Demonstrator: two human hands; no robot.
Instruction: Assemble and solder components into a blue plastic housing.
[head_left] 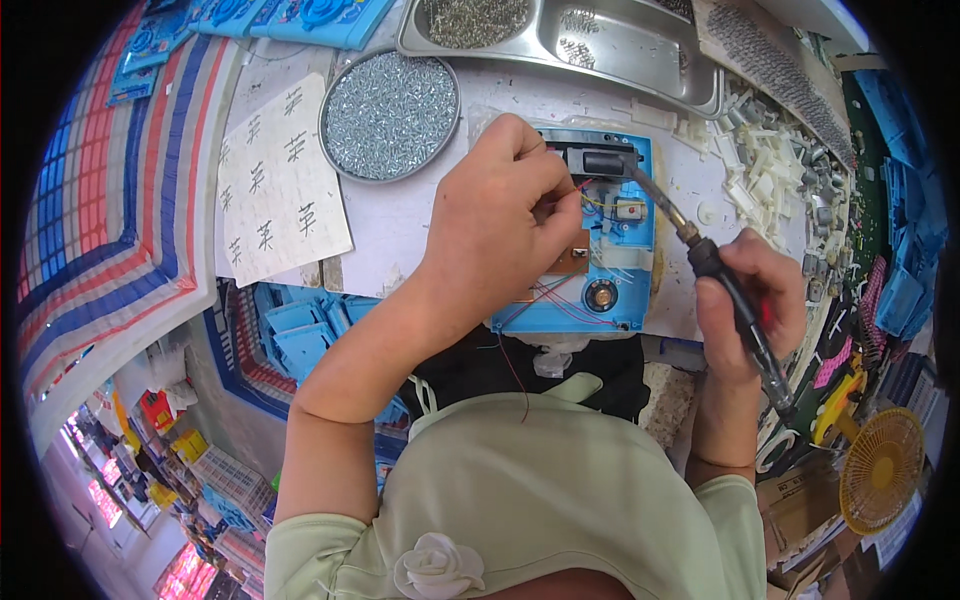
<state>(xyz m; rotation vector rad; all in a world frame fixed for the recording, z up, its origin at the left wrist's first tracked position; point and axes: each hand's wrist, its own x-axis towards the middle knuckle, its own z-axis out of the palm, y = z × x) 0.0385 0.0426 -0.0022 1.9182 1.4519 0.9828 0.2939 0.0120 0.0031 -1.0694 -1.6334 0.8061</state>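
Observation:
A blue plastic housing lies on the worktable in front of me, with wires, a brown circuit board, a small round speaker and a black battery compartment in it. Over its left side, my left hand is closed in a pinch, and a thin red wire shows at the fingertips. My right hand grips the black handle of a soldering iron. The iron's tip points up and left, meeting the right end of the battery compartment. My left fingers hide part of the housing.
Left of the housing stands a round tray of small screws, beside a paper sheet with handwriting. A metal tray of small parts sits behind. White plastic pieces pile up at right, near a yellow fan.

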